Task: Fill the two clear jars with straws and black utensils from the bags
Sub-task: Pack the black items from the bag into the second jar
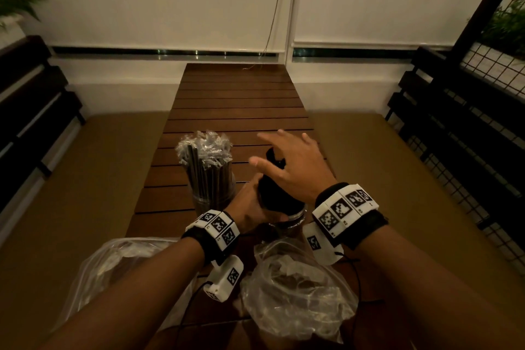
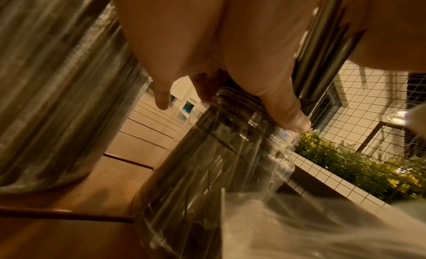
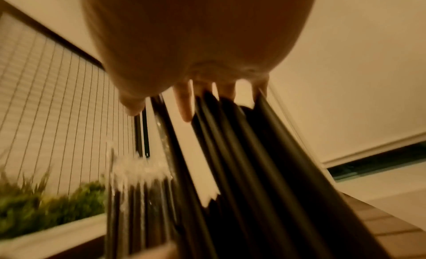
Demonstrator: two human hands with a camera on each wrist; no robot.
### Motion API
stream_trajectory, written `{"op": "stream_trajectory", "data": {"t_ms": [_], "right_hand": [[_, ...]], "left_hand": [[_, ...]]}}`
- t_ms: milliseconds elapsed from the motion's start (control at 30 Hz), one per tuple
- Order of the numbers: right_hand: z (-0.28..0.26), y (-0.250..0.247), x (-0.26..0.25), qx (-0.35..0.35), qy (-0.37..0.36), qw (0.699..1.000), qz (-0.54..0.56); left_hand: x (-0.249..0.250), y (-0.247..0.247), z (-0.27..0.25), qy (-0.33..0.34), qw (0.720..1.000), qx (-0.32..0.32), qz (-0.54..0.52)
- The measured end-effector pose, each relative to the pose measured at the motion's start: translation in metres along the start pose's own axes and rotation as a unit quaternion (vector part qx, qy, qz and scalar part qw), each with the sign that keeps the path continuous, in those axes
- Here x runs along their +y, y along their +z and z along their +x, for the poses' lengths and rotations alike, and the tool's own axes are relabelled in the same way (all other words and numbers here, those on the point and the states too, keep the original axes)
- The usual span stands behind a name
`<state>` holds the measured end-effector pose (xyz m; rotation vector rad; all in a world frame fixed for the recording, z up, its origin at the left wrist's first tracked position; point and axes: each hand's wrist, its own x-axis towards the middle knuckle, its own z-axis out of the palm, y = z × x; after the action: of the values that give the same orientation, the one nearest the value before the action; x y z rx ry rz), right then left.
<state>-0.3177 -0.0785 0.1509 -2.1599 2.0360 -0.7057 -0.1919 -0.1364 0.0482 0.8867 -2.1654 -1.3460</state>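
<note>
On the slatted wooden worktop (image 1: 241,99), two clear plastic bags (image 1: 295,290) lie crumpled at the near edge and look almost empty. The straw jar (image 1: 211,179) stands full and the utensil jar (image 1: 295,217) just beside it is packed with black utensils (image 1: 272,179), so filling appears nearly complete. The left hand (image 1: 250,207) has its grip curled round the utensil jar's neck; the right hand (image 1: 289,162) hovers spread over the utensil tops, holding nothing.

We see: slatted wood table (image 1: 241,111), smooth, semi-gloss; clear glossy jar (image 2: 207,162); matt black plastic utensils (image 3: 265,171); crinkly transparent plastic bag (image 1: 298,293).
</note>
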Motion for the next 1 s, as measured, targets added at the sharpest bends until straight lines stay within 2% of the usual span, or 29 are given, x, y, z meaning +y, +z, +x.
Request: {"op": "stream_trajectory", "data": {"t_ms": [67, 100, 200, 300, 500, 600, 700, 833, 1000], "right_hand": [[0.0, -0.01, -0.006, 0.077, -0.021, 0.997, 0.01], [-0.001, -0.013, -0.009, 0.085, -0.033, 0.996, 0.005], [-0.009, -0.011, -0.007, 0.07, -0.037, 0.997, 0.004], [-0.02, -0.005, 0.005, 0.06, -0.036, 0.997, -0.012], [-0.029, 0.019, 0.013, 0.073, -0.096, 0.987, -0.104], [-0.028, 0.015, 0.017, 0.069, -0.119, 0.981, -0.135], [-0.019, 0.007, 0.015, 0.057, -0.081, 0.989, -0.111], [-0.008, 0.015, 0.012, -0.03, -0.047, 0.992, -0.109], [-0.008, 0.022, 0.017, -0.008, -0.045, 0.997, -0.055]], "left_hand": [[-0.003, -0.001, 0.0, 0.006, 1.0, 0.002, 0.017], [-0.002, 0.0, -0.001, 0.014, 1.0, 0.002, 0.016], [0.002, -0.001, 0.0, 0.023, 1.0, 0.0, 0.006], [-0.002, -0.002, 0.002, 0.002, 1.0, -0.004, -0.001], [-0.015, 0.001, 0.006, -0.001, 1.0, 0.002, 0.019], [-0.018, 0.001, 0.006, 0.001, 1.0, -0.001, 0.026], [-0.015, 0.0, 0.008, 0.005, 1.0, -0.003, 0.015], [-0.011, 0.0, 0.009, 0.038, 0.999, -0.005, 0.02], [-0.015, 0.0, 0.007, 0.019, 1.0, 0.006, 0.008]]}}
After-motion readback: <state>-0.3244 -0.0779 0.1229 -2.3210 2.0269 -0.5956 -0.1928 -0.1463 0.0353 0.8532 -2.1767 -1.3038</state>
